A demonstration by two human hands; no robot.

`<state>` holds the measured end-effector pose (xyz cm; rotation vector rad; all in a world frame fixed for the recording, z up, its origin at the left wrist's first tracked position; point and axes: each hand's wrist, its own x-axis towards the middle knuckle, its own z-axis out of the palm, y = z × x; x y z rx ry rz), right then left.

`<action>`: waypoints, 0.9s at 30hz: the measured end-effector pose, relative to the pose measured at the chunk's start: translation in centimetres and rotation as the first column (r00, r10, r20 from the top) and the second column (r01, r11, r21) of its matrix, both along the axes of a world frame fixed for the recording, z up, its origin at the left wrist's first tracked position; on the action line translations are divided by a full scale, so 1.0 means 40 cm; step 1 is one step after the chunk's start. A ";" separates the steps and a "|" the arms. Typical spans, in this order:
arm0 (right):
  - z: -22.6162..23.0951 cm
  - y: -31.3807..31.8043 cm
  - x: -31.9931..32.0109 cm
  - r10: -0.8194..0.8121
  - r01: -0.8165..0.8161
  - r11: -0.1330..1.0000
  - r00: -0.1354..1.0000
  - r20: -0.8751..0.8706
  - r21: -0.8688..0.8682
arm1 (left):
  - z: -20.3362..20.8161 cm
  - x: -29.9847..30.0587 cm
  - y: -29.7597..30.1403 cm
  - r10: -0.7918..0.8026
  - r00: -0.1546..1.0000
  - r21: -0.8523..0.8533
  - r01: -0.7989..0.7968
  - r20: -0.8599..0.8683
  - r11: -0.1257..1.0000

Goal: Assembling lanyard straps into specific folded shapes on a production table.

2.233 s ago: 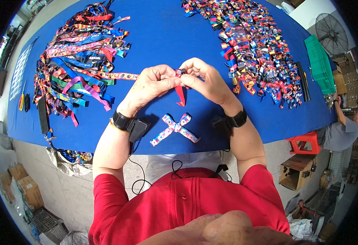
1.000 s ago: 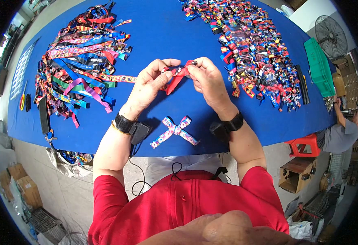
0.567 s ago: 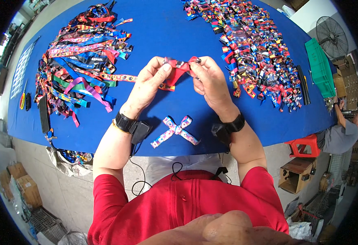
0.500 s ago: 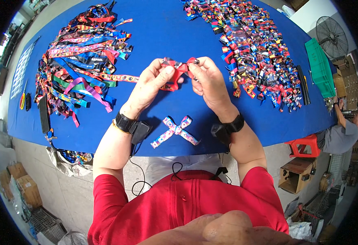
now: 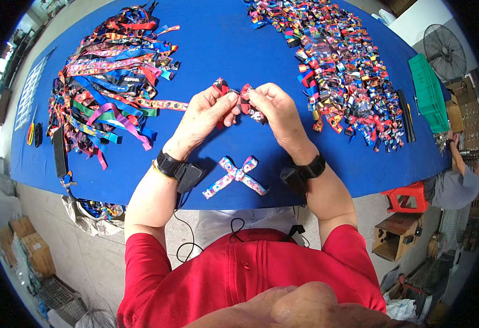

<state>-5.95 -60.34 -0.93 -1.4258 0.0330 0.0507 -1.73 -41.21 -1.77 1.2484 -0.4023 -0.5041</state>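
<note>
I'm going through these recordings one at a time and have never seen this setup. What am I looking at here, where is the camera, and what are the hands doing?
This is no machine: a person works with two bare hands. The one picture comes from a wide camera worn on the head, looking down, so straight edges bend near the rim. The left hand and right hand pinch a small red and dark ribbon bow together above a blue table. Both wrists wear black bands. Near the table's front edge lies a finished pink patterned bow. To the left is a heap of loose ribbon strips; to the right, a pile of small bows. Another person's arm shows at the far right.
</note>
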 end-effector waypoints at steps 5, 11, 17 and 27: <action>-0.004 -0.002 0.000 0.010 -0.009 1.000 1.000 0.015 -0.030 | -0.005 0.000 -0.002 -0.027 1.000 0.017 0.027 0.004 0.999; -0.009 0.001 0.001 0.008 -0.008 1.000 0.999 0.043 -0.001 | -0.002 0.001 -0.001 -0.036 0.999 0.096 0.034 0.023 0.995; 0.003 0.006 -0.007 0.004 -0.003 1.000 1.000 -0.017 0.016 | -0.014 0.006 0.002 -0.093 0.994 0.127 0.084 0.062 0.988; 0.015 0.010 -0.010 -0.042 0.043 0.999 0.998 -0.052 0.018 | 0.005 -0.006 -0.004 -0.075 0.992 0.136 0.061 0.104 0.989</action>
